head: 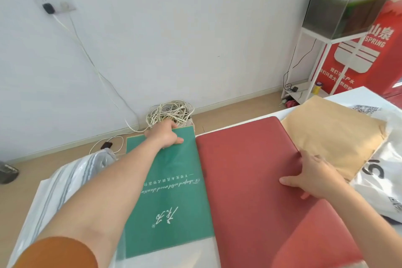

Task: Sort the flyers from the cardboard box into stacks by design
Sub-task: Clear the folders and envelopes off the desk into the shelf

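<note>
A green flyer [174, 191] with white script lies flat on the left of the white table. My left hand [165, 135] reaches over it and grips its far edge, thumb on top. To its right lies a red flyer [250, 180], and my right hand [315, 177] rests on it near its right edge, fingers bent at that edge. Beyond the red one lies a brown paper sheet [330, 132]. No cardboard box is in view.
A white plastic bag [380, 180] with black print sits at the right. Striped clear plastic [65, 180] hangs off the left side. On the floor lie a coiled white cable [169, 113] and a charger; a fish tank [348, 6] on a white stand is far right.
</note>
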